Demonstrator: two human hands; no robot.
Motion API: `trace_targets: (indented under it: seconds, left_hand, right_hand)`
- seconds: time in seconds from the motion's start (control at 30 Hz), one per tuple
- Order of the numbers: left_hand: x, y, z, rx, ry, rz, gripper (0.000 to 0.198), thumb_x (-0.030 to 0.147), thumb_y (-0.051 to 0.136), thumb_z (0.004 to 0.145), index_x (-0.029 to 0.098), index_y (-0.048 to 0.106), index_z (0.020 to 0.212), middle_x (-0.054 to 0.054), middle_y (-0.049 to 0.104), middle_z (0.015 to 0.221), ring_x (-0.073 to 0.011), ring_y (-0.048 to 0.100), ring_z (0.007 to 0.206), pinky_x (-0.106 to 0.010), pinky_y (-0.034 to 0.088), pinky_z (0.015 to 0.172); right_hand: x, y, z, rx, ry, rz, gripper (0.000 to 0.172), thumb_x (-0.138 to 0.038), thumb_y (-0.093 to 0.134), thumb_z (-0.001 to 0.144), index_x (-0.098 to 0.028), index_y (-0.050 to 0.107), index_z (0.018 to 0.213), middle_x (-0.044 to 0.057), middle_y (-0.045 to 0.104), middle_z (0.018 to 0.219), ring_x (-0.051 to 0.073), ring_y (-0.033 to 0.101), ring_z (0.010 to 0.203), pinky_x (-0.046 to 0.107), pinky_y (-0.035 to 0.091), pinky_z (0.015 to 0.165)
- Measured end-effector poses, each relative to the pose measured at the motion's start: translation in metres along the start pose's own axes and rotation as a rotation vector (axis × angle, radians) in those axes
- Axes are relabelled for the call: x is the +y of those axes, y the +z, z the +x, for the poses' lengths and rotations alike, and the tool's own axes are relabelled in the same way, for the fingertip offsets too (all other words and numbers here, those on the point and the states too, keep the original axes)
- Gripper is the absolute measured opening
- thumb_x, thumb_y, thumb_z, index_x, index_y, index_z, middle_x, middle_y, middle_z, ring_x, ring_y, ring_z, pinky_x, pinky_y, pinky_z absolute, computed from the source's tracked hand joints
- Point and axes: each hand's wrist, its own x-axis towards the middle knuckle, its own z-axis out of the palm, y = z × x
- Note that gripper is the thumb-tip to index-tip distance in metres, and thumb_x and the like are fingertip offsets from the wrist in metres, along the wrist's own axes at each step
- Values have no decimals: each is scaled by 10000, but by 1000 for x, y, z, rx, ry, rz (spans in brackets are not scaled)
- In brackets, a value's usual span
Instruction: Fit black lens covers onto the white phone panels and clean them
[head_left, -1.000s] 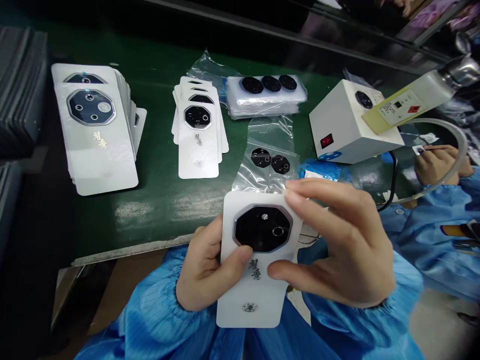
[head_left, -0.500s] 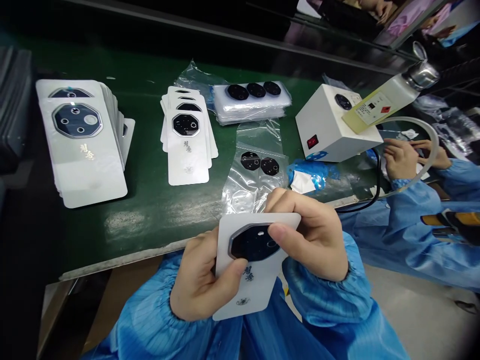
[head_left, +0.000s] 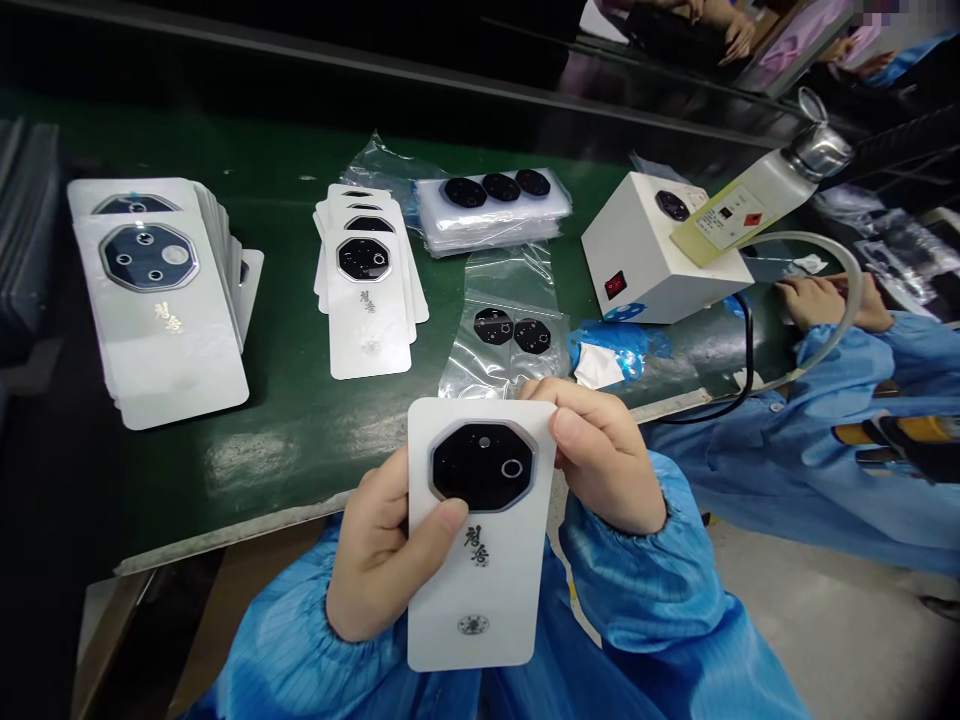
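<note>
A white phone back cover (head_left: 472, 590) with a black octagonal camera lens plate (head_left: 484, 465) faces me in front of the bench edge. My left hand (head_left: 394, 550) grips its left side, the thumb lying at the plate's lower rim. At the upper right corner my right hand (head_left: 600, 450) pinches the edge between thumb and fingers; the fingers behind the cover are partly hidden. Just beyond lies a clear plastic bag (head_left: 465, 375) with two black lens plates (head_left: 511, 331) on it.
A tall stack of white covers (head_left: 161, 340) stands left, a smaller fanned stack (head_left: 371, 330) beside it. Bagged sheets (head_left: 495, 220) carry several lens plates. Right are a white switch box (head_left: 645, 260), a liquid bottle (head_left: 750, 205), blue film scraps (head_left: 622, 345) and a co-worker's hands (head_left: 832, 300).
The cover has turned to face me more squarely and shifted slightly left. My right thumb has moved off the lens plate to the cover's upper right edge. The co-worker's hands have moved.
</note>
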Motion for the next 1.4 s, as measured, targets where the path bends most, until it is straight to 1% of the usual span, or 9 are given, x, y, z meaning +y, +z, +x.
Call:
trace_targets:
  seconds: [0.2, 0.37, 0.5, 0.63, 0.83, 1.03, 1.13, 1.27, 1.4]
  left_hand:
    - [2, 3, 1, 21, -14, -25, 236, 267, 621, 808, 284, 659, 1041, 17, 676, 683, -116, 581, 518, -190, 459, 460]
    - [4, 7, 2, 64, -55, -34, 210, 276, 635, 792, 256, 666, 999, 10, 672, 691, -115, 579, 531, -190, 451, 464]
    - [6, 9, 3, 127, -96, -56, 194, 267, 642, 779, 253, 670, 971, 13, 674, 726, -127, 597, 579, -205, 473, 497]
    - [7, 11, 5, 153, -77, -42, 179, 254, 635, 778, 248, 680, 951, 10, 666, 722, -136, 605, 611, -210, 476, 505]
    - [8, 14, 6, 151, -21, 32, 171, 232, 611, 790, 254, 682, 943, 15, 668, 736, -132, 608, 624, -202, 459, 494]
    - [8, 16, 7, 158, 7, 25, 169, 233, 609, 801, 267, 681, 951, 20, 660, 735, -126, 594, 647, -197, 459, 523]
    - [5, 14, 8, 139, 37, 68, 157, 243, 594, 823, 284, 666, 956, 27, 652, 752, -114, 580, 646, -186, 458, 528]
    - [1, 7, 10, 11, 59, 130, 156, 259, 563, 850, 288, 633, 986, 31, 641, 747, -108, 571, 624, -184, 462, 524]
    - [1, 4, 11, -16, 0, 164, 90, 272, 601, 805, 194, 612, 763, 26, 580, 578, -99, 501, 486, -182, 403, 419]
  right_hand:
    - [-4, 3, -6, -19, -15, -107, 183, -266, 541, 830, -190, 474, 678, -51, 340, 589, 78, 323, 532, 234, 247, 459]
    - [0, 6, -6, 48, -33, -128, 225, -273, 548, 811, -197, 426, 639, -58, 311, 566, 73, 314, 508, 226, 227, 435]
    - [2, 5, -6, 41, 37, -71, 251, -297, 574, 811, -194, 435, 628, -57, 361, 561, 63, 323, 496, 214, 264, 441]
    - [3, 5, -8, -12, 38, -62, 151, -269, 572, 796, -194, 507, 683, -51, 374, 562, 77, 373, 518, 207, 306, 450]
    - [9, 9, -12, 40, -7, -41, 157, -256, 554, 807, -188, 513, 671, -46, 383, 579, 66, 350, 510, 190, 305, 433]
    - [10, 14, -12, 48, 52, 61, 115, -268, 577, 786, -177, 551, 721, -33, 477, 614, 71, 441, 535, 175, 382, 442]
    - [9, 16, -12, 5, 56, -7, 121, -238, 582, 760, -166, 533, 677, -30, 490, 593, 70, 436, 523, 173, 369, 435]
    - [9, 17, -13, 20, -9, -87, 149, -218, 560, 767, -165, 505, 639, -42, 458, 562, 58, 399, 505, 167, 348, 436]
    - [10, 16, -14, 36, -20, -125, 161, -226, 553, 767, -176, 494, 626, -41, 453, 556, 64, 399, 497, 177, 347, 429]
